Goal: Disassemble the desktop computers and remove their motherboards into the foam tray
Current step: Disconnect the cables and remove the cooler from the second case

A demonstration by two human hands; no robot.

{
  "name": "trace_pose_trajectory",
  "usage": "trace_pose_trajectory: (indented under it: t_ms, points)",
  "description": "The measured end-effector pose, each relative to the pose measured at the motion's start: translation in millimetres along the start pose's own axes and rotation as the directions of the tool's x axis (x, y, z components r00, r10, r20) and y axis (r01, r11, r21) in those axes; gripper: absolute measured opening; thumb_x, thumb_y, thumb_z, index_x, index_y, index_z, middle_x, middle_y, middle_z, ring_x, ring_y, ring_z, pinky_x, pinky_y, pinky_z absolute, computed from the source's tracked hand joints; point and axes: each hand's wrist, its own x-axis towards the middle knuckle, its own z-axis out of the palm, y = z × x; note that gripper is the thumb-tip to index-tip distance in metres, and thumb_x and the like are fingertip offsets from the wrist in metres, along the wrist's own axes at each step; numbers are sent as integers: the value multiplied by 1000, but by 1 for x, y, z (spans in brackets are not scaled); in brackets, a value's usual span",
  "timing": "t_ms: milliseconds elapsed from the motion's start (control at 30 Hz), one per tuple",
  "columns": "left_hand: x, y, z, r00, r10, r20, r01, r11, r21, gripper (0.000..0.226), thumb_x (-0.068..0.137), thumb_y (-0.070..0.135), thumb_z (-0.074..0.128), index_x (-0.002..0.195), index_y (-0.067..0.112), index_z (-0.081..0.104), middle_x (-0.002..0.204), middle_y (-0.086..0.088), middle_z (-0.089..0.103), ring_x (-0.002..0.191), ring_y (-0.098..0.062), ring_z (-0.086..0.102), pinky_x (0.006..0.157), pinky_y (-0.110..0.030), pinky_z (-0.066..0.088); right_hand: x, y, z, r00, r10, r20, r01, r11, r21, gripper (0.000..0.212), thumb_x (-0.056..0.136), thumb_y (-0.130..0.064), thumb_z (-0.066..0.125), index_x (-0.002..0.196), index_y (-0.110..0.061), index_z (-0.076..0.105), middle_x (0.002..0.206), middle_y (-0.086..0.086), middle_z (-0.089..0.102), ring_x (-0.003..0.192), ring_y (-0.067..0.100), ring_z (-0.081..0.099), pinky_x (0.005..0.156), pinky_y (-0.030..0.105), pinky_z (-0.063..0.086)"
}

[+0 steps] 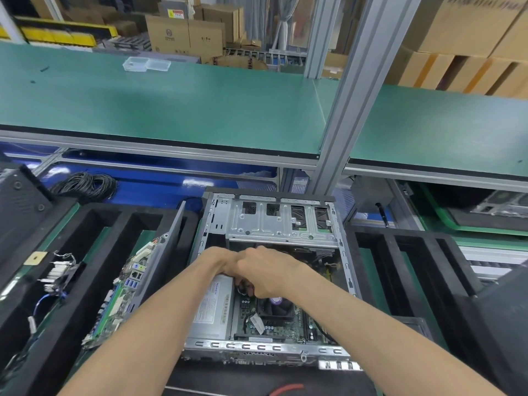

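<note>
Both my hands, left hand [221, 262] and right hand [268, 274], meet inside the open case [347, 270], pinching something dark I cannot identify above the motherboard [248, 312]. It looks stiff but fragile; I'd lift it by its edges.

An open computer case [271, 270] lies in the middle, its motherboard [271, 321] inside. A foam tray [94, 252] to its left holds another motherboard [120, 292] on edge. Behind, a raised counter [171, 110] carries a plastic box [146, 64].

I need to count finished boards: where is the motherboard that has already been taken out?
In the head view, the removed motherboard stands on edge in a slot of the black foam tray, left of the open computer case.
</note>
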Motion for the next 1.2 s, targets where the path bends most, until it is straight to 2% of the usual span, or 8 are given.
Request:
trace_pose_trajectory:
  t_ms: [100,267,467,633,767,867,1000,1200]
  points:
    - [2,-3,-1,999,-20,34,20,1000,4,37,85,7,55,66,34,71,83,12,62,77,-13,55,69,-27,44,3,8,1,990,137,-46,-133,987,86,24,90,-21,63,106,-3,60,89,12,50,75,31,54,59,36,42]
    - [2,-1,2,997,-16,75,16,1000,7,49,75,-1,46,93,29,80,110,10,72,108,-21,63,100,-40,50,1,10,3,962,272,-13,-263,940,216,13,89,-18,61,95,-11,52,86,9,45,83,33,55,59,34,38]
    - [-1,4,-2,998,-60,-8,60,998,0,42,88,-3,50,64,28,65,56,22,63,63,-3,55,63,-23,42,4,6,4,999,39,13,-40,999,23,12,83,-8,64,95,-6,62,84,8,44,71,30,49,57,36,41]
    - [5,2,2,998,-54,29,55,998,-27,35,90,3,50,89,24,79,82,13,65,75,-9,56,80,-30,49,13,11,-3,910,383,157,-414,836,359,21,83,-9,57,66,-12,45,64,6,47,63,30,53,47,25,36]
    - [12,-4,6,998,-56,7,56,998,-30,26,94,10,51,102,12,75,100,-7,69,82,-22,58,91,-39,52,20,3,-5,764,497,411,-640,662,390,25,89,-17,50,108,-4,61,75,12,59,72,29,62,69,33,51]
    - [15,-7,4,999,-31,-13,30,998,-59,19,85,17,57,96,11,72,105,-10,71,86,-24,62,94,-45,55,21,-6,-4,813,506,287,-562,811,163,36,88,-27,60,122,-16,59,106,7,64,92,29,61,75,37,42]
    - [10,-9,-1,999,16,35,-16,1000,5,8,84,25,65,91,24,61,107,-2,65,98,-21,61,95,-34,50,24,-22,-4,967,239,86,-218,954,-207,26,87,-34,67,109,-20,64,84,0,52,73,22,50,65,36,40]
    - [7,-7,3,999,27,35,-24,995,-101,33,78,9,52,71,28,78,98,-5,74,88,-24,63,98,-46,53,15,-7,-11,889,441,127,-456,879,139,21,85,-25,61,101,-12,61,92,11,61,90,32,64,66,34,47]
